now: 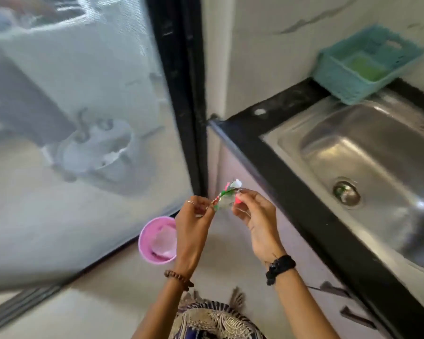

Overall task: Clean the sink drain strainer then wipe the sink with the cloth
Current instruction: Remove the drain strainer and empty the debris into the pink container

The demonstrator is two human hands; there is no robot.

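Left hand [194,216] and right hand [252,211] both raised over floor, fingertips pinching opposite ends of one crumpled scrap [227,196], white, green and pink. One steel sink [353,133] set in black desk [250,133] at right; one drain strainer [346,193] in basin bottom, debris inside. One pink bin [147,243] on floor below left hand. One teal basket [340,74] at sink's far corner.

No words, numbers or brand marks can be read anywhere in view. The crumpled wrapper [227,198] pinched between both hands carries green, red and white print, but it is too blurred and creased to make out any lettering.
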